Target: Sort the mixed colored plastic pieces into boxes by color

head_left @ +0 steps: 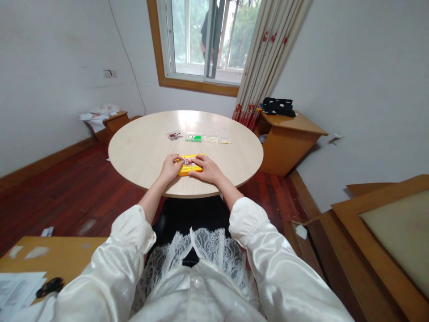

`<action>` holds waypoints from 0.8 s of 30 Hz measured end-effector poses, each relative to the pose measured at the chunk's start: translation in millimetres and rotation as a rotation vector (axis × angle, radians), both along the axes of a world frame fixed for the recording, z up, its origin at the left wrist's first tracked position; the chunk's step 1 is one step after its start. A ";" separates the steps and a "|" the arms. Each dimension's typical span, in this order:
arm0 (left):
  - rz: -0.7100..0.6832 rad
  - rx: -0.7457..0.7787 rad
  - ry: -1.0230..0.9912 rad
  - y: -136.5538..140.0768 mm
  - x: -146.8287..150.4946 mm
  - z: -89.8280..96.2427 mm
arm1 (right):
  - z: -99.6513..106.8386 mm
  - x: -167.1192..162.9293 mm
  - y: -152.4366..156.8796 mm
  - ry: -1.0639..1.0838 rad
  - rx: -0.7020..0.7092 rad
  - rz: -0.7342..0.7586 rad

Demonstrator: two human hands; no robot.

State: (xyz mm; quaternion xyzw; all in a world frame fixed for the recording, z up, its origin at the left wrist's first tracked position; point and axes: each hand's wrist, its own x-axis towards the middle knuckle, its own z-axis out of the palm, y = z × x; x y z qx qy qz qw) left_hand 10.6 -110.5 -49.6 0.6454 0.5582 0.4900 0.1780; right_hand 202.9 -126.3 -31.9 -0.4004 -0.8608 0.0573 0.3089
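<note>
A flat yellow box [191, 172] with a printed top lies near the front edge of the round table [140, 161]. My left hand [170, 167] grips its left side, with thumb and fingers bent together at the upper left corner. On the right side, my right hand [208, 170] holds the box between the thumb at the near edge and fingers laid across the top. Between the fingertips, small dark, white and pinkish details show on the top; they are too small to tell print from loose pieces.
Beyond the box stand a small clear tray of dark brown pieces [174, 136], an open clear case of green pieces [193, 138] and a clear tray of pale pieces [210, 139]. A wooden cabinet [284, 138] stands right, a low wooden table [83, 255] at lower left.
</note>
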 end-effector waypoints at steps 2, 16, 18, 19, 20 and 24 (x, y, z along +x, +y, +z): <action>0.040 -0.048 -0.033 4.9 0.4 1.5 | 1.2 0.1 -0.9 -0.001 -0.002 0.000; 0.283 -0.201 0.229 94.6 -36.4 12.7 | 1.9 -3.0 -8.1 -0.021 0.023 -0.142; 0.274 -0.222 0.303 100.3 -38.7 13.9 | 3.0 -3.5 -9.4 -0.036 0.047 -0.162; 0.270 -0.234 0.332 102.6 -39.4 14.4 | 3.6 -3.8 -10.1 -0.041 0.053 -0.169; 0.267 -0.248 0.354 105.0 -39.9 14.9 | 4.1 -4.1 -10.6 -0.043 0.055 -0.177; 0.277 -0.293 0.409 116.9 -38.1 17.9 | 3.9 -5.0 -11.9 -0.043 0.048 -0.184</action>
